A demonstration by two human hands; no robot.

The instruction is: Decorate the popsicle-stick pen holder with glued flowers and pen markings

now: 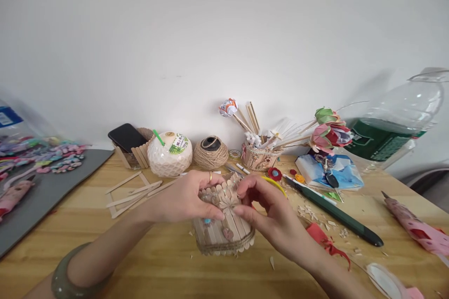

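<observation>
Head camera shows a craft-stick container [224,236], tilted, between both hands low over the middle of a wooden table [147,266]. The left hand [185,197] grasps it, thumb across the front and fingers behind the scalloped rim. The right hand [268,203] has its thumb and index finger bent at a wooden flower [227,202] on the front; whether they pinch it, I cannot tell. Twine [210,155] and a white coconut [169,155] stand beyond, loose sticks [135,192] lie to the left, and a green-handled tool [340,217] rests to the right.
</observation>
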